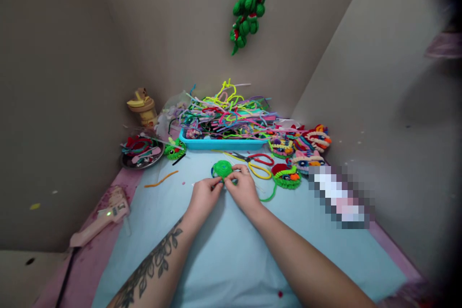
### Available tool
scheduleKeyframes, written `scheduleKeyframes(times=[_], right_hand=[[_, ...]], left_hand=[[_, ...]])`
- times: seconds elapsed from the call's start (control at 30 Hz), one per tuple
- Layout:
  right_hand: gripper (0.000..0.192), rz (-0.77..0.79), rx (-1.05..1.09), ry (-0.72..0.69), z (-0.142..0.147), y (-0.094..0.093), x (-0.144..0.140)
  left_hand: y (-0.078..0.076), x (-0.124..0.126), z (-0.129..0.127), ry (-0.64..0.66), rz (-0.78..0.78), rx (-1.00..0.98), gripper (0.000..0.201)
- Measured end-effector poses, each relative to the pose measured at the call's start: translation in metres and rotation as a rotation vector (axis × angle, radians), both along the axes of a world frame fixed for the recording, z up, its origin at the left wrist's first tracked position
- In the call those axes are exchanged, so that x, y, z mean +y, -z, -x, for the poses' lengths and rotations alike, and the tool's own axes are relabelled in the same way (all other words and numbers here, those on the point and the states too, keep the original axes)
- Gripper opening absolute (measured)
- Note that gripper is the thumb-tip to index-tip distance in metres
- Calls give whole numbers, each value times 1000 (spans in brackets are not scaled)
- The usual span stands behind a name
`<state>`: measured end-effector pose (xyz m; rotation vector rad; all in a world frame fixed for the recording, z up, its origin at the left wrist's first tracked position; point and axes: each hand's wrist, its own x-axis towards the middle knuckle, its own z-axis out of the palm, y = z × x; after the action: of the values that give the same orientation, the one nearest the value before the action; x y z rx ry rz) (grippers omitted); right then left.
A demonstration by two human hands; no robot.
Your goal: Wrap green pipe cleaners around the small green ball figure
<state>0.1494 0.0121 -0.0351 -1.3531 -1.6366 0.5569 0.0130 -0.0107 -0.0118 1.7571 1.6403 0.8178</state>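
Observation:
Between my two hands, just above the blue cloth, is a round green coil of pipe cleaner (223, 169) with a bit of blue at its left edge. My left hand (207, 192) pinches its lower rim, fingers closed. My right hand (241, 184) closes on the rim's lower right, its fingertips almost meeting the left ones. Just beyond my right hand lie scissors (260, 164) with one red and one yellow handle. A green pipe-cleaner piece (287, 176) with a red patch and an orange tip rests to the right, a loose green strand (267, 198) beside it.
A turquoise tray (225, 145) heaped with colourful pipe cleaners stands at the back. Finished colourful pieces (313, 142) pile up at right. On the left are a metal bowl (142, 162), a green frog-like piece (175, 150), an orange strand (161, 179) and a lit glue gun (103, 221).

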Motion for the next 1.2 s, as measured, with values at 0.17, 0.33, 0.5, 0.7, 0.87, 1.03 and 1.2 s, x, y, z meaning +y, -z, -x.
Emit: scheduleKeyframes(times=[0.17, 0.33, 0.5, 0.7, 0.87, 1.03, 1.2], right_hand=[[11, -11, -73, 20, -1, 4, 0], [12, -50, -155, 64, 0, 4, 0], [12, -58, -182, 73, 1, 3, 1], [13, -51, -136, 26, 0, 8, 5], [14, -41, -91, -12, -1, 8, 6], [12, -38, -86, 27, -2, 6, 5], [12, 26, -78, 8, -4, 4, 5]], left_hand=[[2, 1, -1, 4, 16, -6, 35], [0, 0, -2, 2, 87, -113, 41], [2, 2, -3, 10, 140, -230, 48], [2, 1, -7, 22, 337, -515, 56], [-6, -1, -7, 20, 507, -759, 58], [-7, 0, -6, 32, 541, -810, 56], [2, 6, -2, -71, 208, -523, 27]])
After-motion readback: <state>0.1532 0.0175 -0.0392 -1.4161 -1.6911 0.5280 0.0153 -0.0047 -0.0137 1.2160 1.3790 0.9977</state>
